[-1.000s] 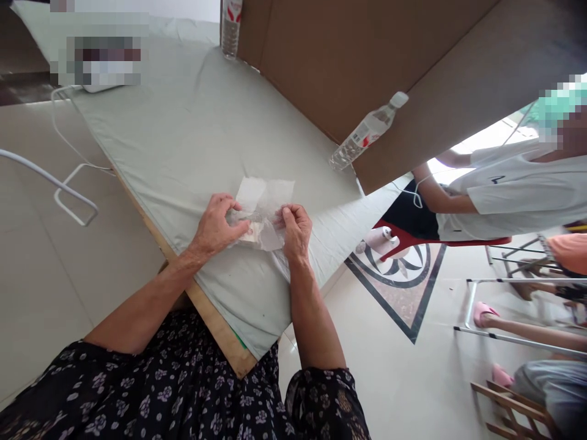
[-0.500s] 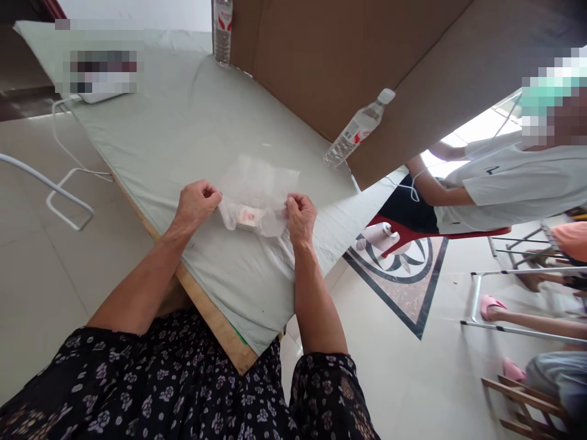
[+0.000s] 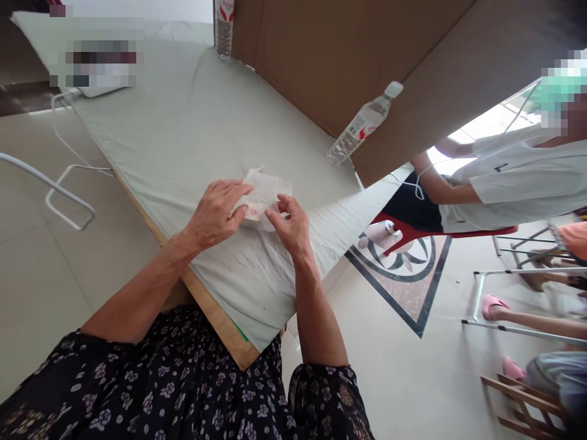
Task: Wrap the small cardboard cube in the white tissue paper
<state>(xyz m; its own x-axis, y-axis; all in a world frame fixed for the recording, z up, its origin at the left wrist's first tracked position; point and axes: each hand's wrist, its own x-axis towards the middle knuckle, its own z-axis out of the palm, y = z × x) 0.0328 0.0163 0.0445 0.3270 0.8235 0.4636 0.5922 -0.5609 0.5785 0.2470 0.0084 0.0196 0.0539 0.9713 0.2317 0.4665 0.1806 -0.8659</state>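
A small pale block with a red print (image 3: 252, 212) lies on the cloth-covered table (image 3: 169, 140), partly under a thin, whitish see-through sheet (image 3: 270, 186). My left hand (image 3: 219, 211) reaches over the left side of the sheet and block, its fingers stretched out and thumb apart. On the right side, my right hand (image 3: 292, 225) has its thumb and fingers bent but spread, with the thumb at the edge of the sheet. Neither hand shows a grip on anything. The block's left end is hidden behind my left hand.
A plastic bottle (image 3: 364, 125) leans against a large cardboard panel (image 3: 316, 67); another bottle (image 3: 224, 30) stands farther back. A white device with a cable (image 3: 105, 85) sits at the far left. A person in a white shirt (image 3: 495, 177) sits beyond the panel on the right.
Both hands have let go of the sheet's edges and come closer together. The sheet, held spread before, is now gathered smaller over the block. My left hand has moved right over it.
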